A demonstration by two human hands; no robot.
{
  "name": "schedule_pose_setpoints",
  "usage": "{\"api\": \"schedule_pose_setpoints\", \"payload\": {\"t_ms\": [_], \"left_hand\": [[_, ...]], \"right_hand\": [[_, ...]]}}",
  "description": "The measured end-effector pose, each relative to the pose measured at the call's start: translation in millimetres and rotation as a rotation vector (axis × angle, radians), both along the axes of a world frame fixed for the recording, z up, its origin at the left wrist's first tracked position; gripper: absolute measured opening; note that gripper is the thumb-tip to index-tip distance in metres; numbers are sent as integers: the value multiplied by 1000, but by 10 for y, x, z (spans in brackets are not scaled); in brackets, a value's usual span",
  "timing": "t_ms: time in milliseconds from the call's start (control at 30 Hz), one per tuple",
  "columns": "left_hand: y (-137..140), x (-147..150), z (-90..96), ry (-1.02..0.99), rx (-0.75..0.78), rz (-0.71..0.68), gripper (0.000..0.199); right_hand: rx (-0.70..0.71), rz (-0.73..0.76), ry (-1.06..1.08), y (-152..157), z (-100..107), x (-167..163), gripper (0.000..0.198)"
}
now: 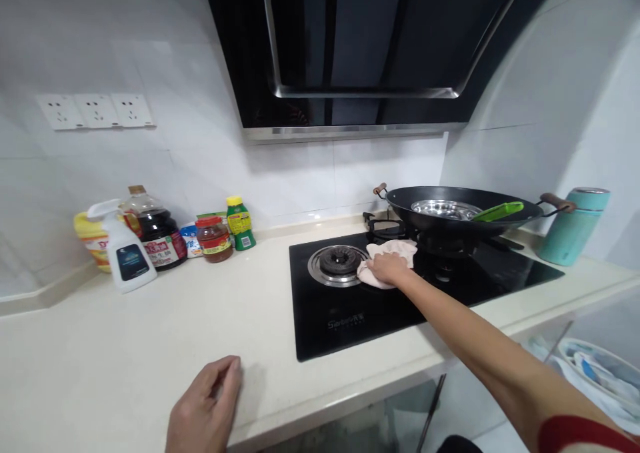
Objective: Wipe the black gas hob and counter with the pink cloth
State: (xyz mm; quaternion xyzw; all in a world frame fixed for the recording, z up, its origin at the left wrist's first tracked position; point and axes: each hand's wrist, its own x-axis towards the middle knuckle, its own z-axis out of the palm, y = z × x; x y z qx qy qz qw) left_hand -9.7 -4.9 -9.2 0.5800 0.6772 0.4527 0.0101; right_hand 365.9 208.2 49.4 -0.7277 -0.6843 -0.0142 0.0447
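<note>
Pink cloth (pixel 404 248) on black cooktop (pixel 320 329), just right of left burner (pixel 340 261), meeting its steel ring. Right hand (pixel 389 268) bunched on it, fingers closed over the fabric. Wok (pixel 450 230) stands close behind to the right, tight that side; more room toward cooktop's front edge. Left hand (pixel 205 406) loosely curled near counter's (pixel 125 346) front edge, well apart from spray bottle (pixel 131 259).

The right hand (pixel 387 267) holds a cloth (pixel 394 247) upon the stove (pixel 315 309); a wok (pixel 483 197) stands at the stove's right part. Left of the stove are the left hand (pixel 206 403), loosely curled, and a spray bottle (pixel 130 258) on the counter (pixel 225 306).
</note>
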Motion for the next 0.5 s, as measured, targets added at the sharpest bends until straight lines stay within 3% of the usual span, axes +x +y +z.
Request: {"api": "schedule_pose_setpoints", "payload": {"t_ms": [167, 300, 400, 500], "left_hand": [[18, 0, -36, 43, 18, -21, 35], [26, -13, -3, 69, -4, -25, 37], [17, -5, 51, 57, -52, 18, 37], [4, 13, 90, 45, -97, 71, 37]], "right_hand": [[88, 294, 15, -640, -187, -545, 40], [145, 556, 89, -968, -206, -973, 41], [146, 742, 150, -1122, -181, -1121, 33], [134, 850, 189, -1299, -212, -1063, 29]]}}
